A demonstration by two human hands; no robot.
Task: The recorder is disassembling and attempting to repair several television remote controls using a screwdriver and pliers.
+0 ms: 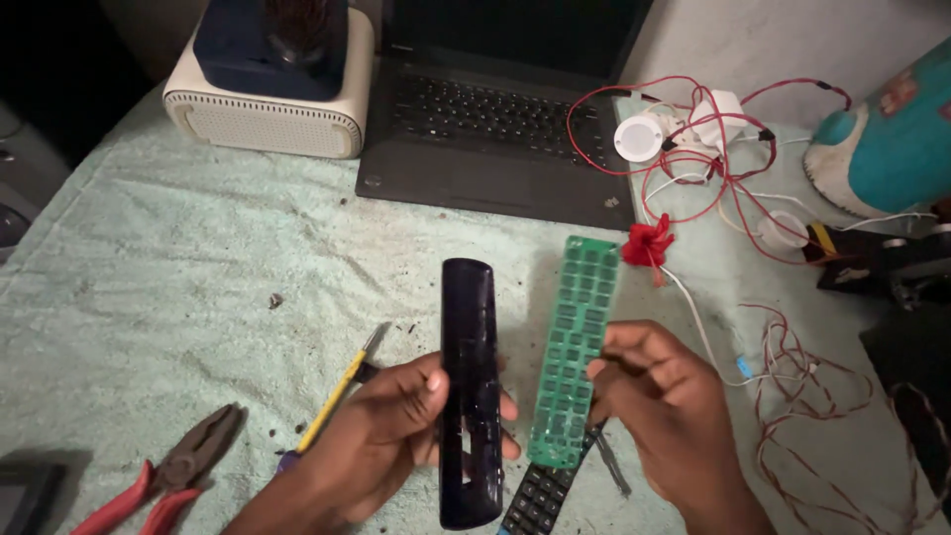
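Towel-covered bench (pixel 198 258), laptop (pixel 495 129) behind | left hand (pixel 396 436) wrapped round dark remote shell (pixel 469 386) — upright, hollow side facing | right hand (pixel 664 406) pinching green circuit board (pixel 575 347) alongside — likely for comparison | pliers (pixel 168 476) nearby

A table covered by a pale green towel (pixel 198 258) fills the scene under dim light. At twelve o'clock sits an open black laptop (pixel 495 129); at eleven, a white speaker-like box (pixel 263 124). A pale, mottled wall (pixel 773 40) rises at one o'clock. Darkness lies at ten o'clock.
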